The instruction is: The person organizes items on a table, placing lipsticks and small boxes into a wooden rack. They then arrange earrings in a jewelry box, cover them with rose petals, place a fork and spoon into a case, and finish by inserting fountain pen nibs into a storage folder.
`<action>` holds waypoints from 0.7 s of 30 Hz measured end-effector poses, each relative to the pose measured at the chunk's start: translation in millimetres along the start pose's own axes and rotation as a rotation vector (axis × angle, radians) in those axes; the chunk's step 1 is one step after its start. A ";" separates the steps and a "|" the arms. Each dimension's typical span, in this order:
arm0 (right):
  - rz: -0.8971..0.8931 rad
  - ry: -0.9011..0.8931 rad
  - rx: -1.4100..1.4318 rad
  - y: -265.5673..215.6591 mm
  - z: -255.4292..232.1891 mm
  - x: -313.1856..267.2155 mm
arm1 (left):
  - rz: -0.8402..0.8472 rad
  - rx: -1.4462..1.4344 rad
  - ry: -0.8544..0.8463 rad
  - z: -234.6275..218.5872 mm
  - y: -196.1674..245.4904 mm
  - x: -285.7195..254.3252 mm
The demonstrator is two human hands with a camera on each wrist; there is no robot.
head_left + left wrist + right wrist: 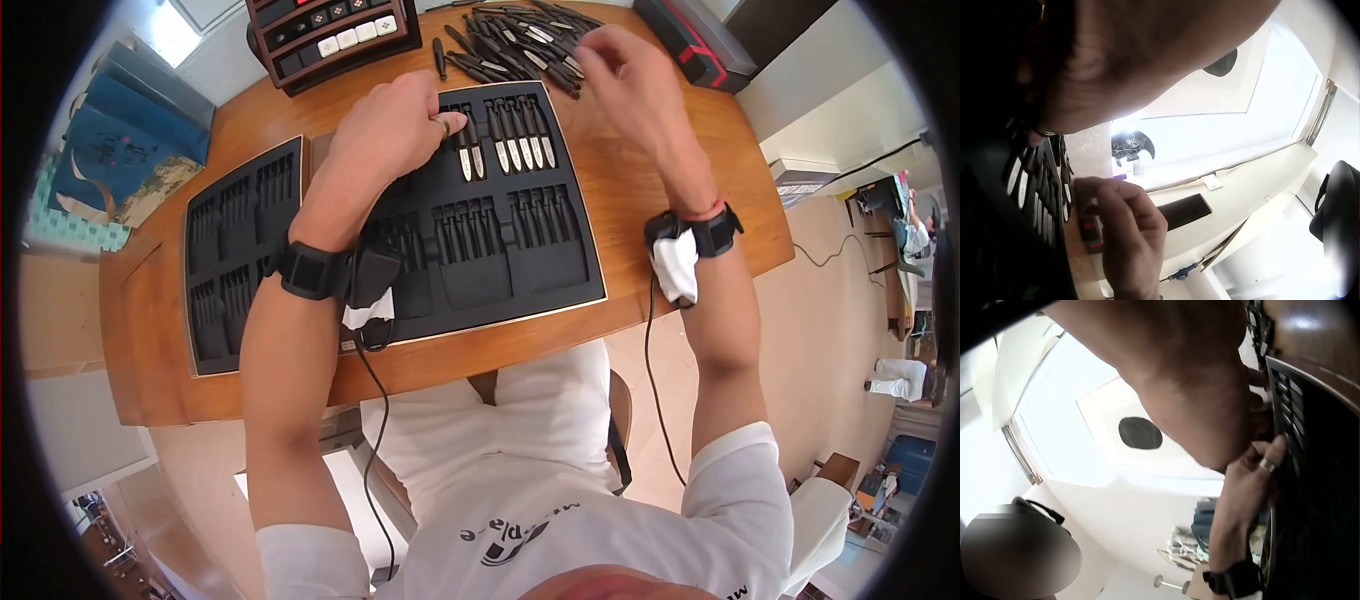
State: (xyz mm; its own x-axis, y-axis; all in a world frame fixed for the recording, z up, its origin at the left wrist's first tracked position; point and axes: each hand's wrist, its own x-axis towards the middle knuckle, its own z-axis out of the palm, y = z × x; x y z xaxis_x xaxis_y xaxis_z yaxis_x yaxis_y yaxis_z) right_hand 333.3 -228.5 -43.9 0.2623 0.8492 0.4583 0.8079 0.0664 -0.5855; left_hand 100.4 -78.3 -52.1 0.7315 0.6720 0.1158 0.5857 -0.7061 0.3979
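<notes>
My left hand lies over the upper row of a black slotted tray. Its ringed finger reaches down at the slots, beside two slim dark sticks with flat silvery ends. What its fingertips hold is hidden under the hand. To the right, in the same row, sits a group of several like sticks. My right hand hovers at the right edge of a heap of loose dark sticks. Its fingers are loosely bent, and nothing shows between them in the left wrist view.
A second slotted tray adjoins on the left. A dark rack with white blocks stands at the back, a black and red box at the back right. Blue bags sit at the left. A cable hangs from the right wrist.
</notes>
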 end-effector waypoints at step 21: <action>0.285 -0.055 0.543 -25.5 19.8 -3.9 | -0.109 -0.585 -0.209 -44.3 15.0 -2.9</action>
State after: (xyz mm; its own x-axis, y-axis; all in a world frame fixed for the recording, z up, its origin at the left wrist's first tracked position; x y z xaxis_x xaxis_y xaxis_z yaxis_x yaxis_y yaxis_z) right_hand 301.2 -223.2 -44.0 0.3889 0.8978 0.2068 0.3224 0.0776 -0.9434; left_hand 91.6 -80.9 -6.2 0.7659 0.6335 -0.1100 0.4160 -0.3577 0.8361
